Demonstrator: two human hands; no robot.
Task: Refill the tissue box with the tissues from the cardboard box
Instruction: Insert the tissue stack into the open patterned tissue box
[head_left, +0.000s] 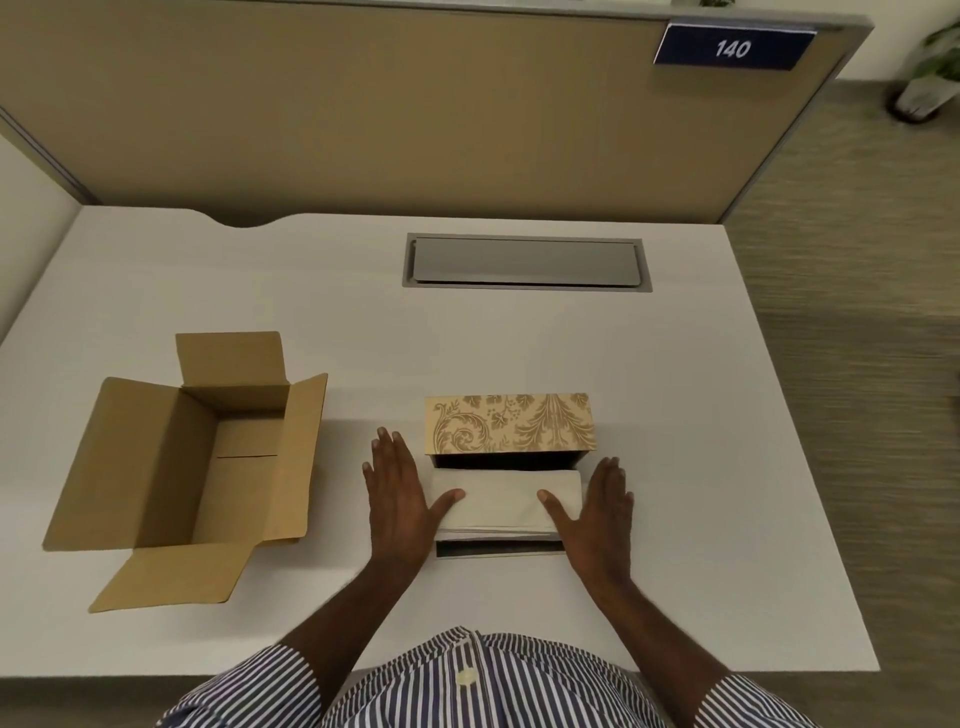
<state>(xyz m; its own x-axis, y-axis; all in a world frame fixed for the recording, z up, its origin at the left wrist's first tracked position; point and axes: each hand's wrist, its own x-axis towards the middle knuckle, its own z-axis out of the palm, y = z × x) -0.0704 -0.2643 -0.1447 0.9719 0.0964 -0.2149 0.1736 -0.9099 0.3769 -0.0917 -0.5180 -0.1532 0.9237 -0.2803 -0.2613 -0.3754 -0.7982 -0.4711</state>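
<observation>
The tissue box (511, 427) stands near the middle of the white desk with its gold floral lid tilted up at the back. A stack of white tissues (501, 503) sits in its open base. My left hand (397, 493) lies flat against the left end of the stack, thumb on top. My right hand (597, 506) presses the right end the same way. The brown cardboard box (197, 457) sits to the left with all flaps open, and its inside shows nothing.
A grey cable hatch (524, 260) is set into the desk (701, 415) behind the tissue box. A tan partition (363, 104) with a blue "140" sign (732, 48) closes the back. A potted plant (930, 73) stands on the floor at far right.
</observation>
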